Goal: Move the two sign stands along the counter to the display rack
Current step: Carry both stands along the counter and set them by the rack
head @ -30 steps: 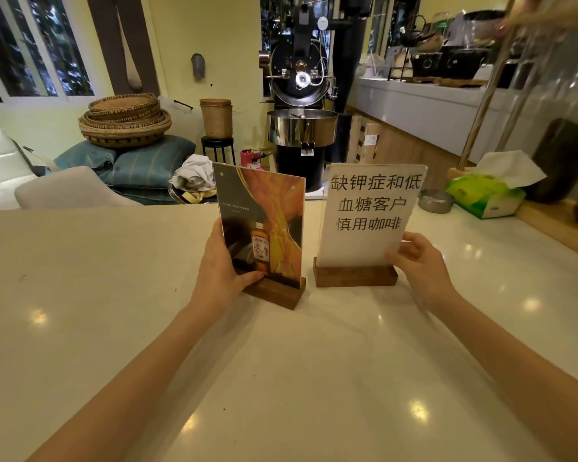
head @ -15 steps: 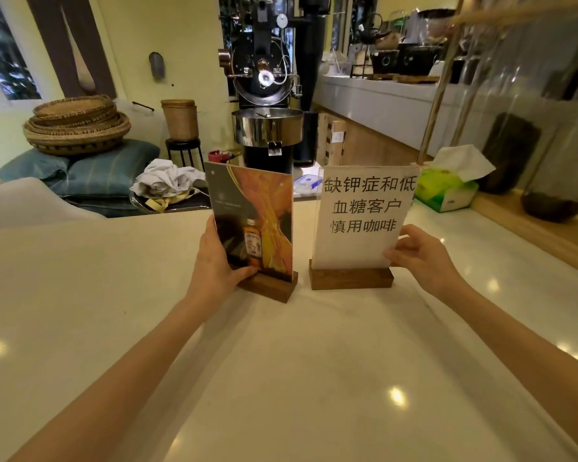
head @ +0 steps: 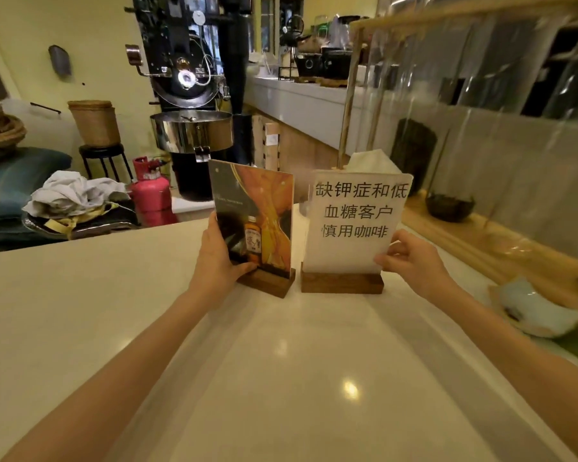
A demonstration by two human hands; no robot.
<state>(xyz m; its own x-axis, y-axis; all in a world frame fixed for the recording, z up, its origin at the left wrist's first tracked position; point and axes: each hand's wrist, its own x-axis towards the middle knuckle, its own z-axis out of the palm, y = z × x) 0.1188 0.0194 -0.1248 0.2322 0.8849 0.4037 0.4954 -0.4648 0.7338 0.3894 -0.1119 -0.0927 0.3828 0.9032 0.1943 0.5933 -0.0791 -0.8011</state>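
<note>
my left hand (head: 218, 268) is clamped on the lower left edge of the orange bottle-advert sign stand (head: 252, 225), thumb across the front of the panel just above its dark wooden base (head: 267, 284). my right hand (head: 414, 261) pinches the lower right corner of the white printed-notice sign stand (head: 356, 221) between thumb and fingers, just above its own wooden block (head: 341, 283). both stands are upright, side by side with a narrow gap between them, and both bases look to be resting on the pale counter (head: 297, 378), though i can't rule out a slight lift from this angle.

as i read it, the grasping is done and the carry is partway. the wooden-framed display rack (head: 354, 95) with its clear panels rises just behind and to the right of the white sign, with a low wooden ledge (head: 481, 241) running along that side, so the goal is near but neither stand is placed by it yet. what's left is the last stretch along the counter, setting both bases down by the rack and letting go. a tissue box (head: 534, 311) sits at the right edge, close to my right forearm, and i'd mind it
</note>
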